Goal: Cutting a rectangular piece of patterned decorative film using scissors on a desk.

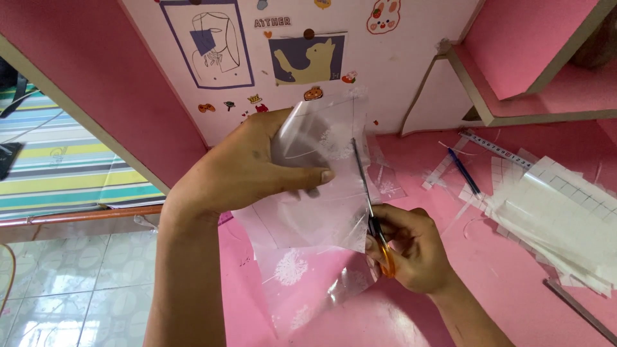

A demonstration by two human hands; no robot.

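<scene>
Here, the view looks down past both forearms onto a pink desk (514, 283) set against a pink wall with stickers and small posters. At far left lie a striped mat (71, 173) and a tiled floor (83, 283), well apart from the work.

The left hand (257, 167) is raised above the desk and closed on a sheet of clear plastic film (321, 212), thumb pressed across its front face and fingers hidden behind it. The film hangs from this grip, and its lower part, printed with white dandelion-like motifs, trails down toward the desk's near edge.

Just right of the left thumb, the blades of the scissors (366, 193) run nearly upright along the film's right margin, tips toward the wall, orange handles low. The blades appear close together, and whether film lies between them cannot be told. The right hand (411, 247) is curled around the handles, fingers through the loops, below and right of the left hand.

The deciding relation: the blades' long axis lies parallel to the film's right edge, with the holding hand to the left of the cut line and the cutting hand beneath it.

Farther right, on the desk, lie a blue pen (464, 170), a ruler (498, 149), narrow offcut strips, and a loose stack of white gridded sheets (565, 212). A pink shelf (533, 71) projects above them.
</scene>
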